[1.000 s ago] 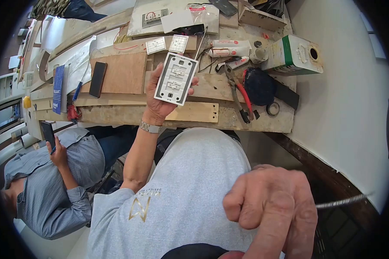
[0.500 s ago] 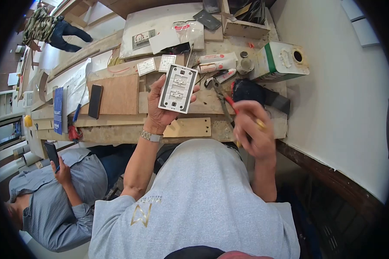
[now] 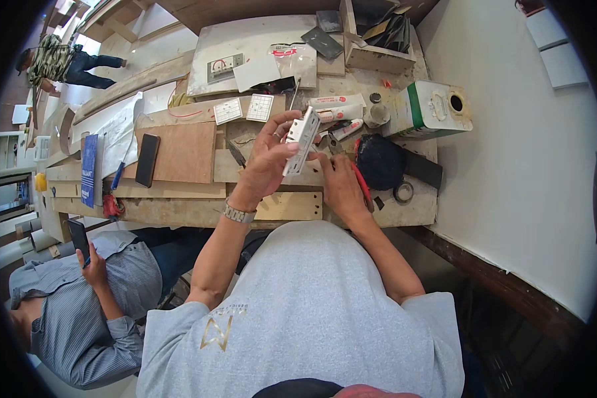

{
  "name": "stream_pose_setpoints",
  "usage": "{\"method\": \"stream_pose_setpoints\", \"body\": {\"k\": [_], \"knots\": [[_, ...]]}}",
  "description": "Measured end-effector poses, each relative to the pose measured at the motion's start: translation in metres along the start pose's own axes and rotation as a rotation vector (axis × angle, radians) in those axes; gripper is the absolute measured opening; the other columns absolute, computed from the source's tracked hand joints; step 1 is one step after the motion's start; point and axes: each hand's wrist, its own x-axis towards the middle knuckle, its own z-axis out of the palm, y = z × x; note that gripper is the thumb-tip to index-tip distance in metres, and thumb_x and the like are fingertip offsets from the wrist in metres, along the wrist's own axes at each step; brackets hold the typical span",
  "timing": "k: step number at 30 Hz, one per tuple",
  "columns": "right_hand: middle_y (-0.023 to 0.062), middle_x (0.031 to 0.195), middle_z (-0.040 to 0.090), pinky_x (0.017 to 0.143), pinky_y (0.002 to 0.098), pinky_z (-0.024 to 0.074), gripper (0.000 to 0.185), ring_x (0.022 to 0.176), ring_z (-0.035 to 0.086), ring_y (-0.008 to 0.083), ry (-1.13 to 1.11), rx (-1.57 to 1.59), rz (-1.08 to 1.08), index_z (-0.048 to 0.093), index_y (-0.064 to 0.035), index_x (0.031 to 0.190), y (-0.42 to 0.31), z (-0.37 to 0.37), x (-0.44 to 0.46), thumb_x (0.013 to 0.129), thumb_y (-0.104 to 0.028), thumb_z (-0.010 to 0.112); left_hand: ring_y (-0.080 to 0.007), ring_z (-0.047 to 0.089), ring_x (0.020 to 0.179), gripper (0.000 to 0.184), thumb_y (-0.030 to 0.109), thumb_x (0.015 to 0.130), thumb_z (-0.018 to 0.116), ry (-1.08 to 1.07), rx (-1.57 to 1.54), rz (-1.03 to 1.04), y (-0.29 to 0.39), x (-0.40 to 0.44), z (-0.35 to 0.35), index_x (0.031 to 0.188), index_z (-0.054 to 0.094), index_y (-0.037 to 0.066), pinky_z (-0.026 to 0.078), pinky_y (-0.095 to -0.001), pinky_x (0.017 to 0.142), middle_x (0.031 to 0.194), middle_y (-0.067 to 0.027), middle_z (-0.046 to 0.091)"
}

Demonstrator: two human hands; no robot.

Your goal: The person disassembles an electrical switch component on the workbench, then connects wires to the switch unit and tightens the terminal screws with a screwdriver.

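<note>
My left hand [image 3: 267, 162] grips a white switch plate [image 3: 303, 141], tilted so that its edge and inner side show. Close to the plate's right side is my right hand [image 3: 341, 186], its fingers bent toward the plate; whether something small is between them is too small to tell. Red-handled pliers [image 3: 361, 184] lie on the bench just beyond my right hand, partly hidden by it. Two white square covers [image 3: 228, 111] rest on the bench behind the plate, near a thin screwdriver [image 3: 294, 94].
White tubes [image 3: 337, 101], a green-and-white can [image 3: 421, 109], a dark cloth [image 3: 380, 162] and a tape roll [image 3: 402, 192] are on the right. At left lie a phone [image 3: 147, 160] and plywood [image 3: 186, 149]. One person holds a phone at lower left; another stands at upper left.
My right hand has moved from low at the right up to the plate over the bench. My left hand has turned the plate from facing me to edge-on.
</note>
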Motion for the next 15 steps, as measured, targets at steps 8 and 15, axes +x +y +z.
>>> {"method": "stream_pose_setpoints", "body": {"k": [8, 15], "knots": [[0.0203, 0.131, 0.057, 0.097, 0.0549, 0.0493, 0.054, 0.119, 0.057, 0.0394, 0.024, -0.173, -0.093, 0.061, -0.0092, 0.140, 0.000, 0.017, -0.006, 0.087, -0.005, 0.063, -0.0287, 0.064, 0.125, 0.082, 0.013, 0.083, 0.083, 0.147, 0.365, 0.185, -0.019, 0.005, -0.024, 0.153, 0.043, 0.004, 0.051, -0.0372, 0.109, 0.142, -0.0194, 0.054], [0.0205, 0.129, 0.059, 0.099, 0.0535, 0.0512, 0.038, 0.117, 0.060, 0.0411, 0.170, 0.164, 0.016, 0.063, -0.0060, 0.135, 0.001, -0.028, -0.004, 0.097, -0.009, 0.065, -0.0235, 0.067, 0.104, 0.068, 0.017, 0.091, 0.074, 0.085, -0.225, -0.079, -0.023, 0.000, -0.010, 0.151, 0.045, 0.003, 0.058, -0.0361, 0.087, 0.128, -0.0142, 0.063]]}}
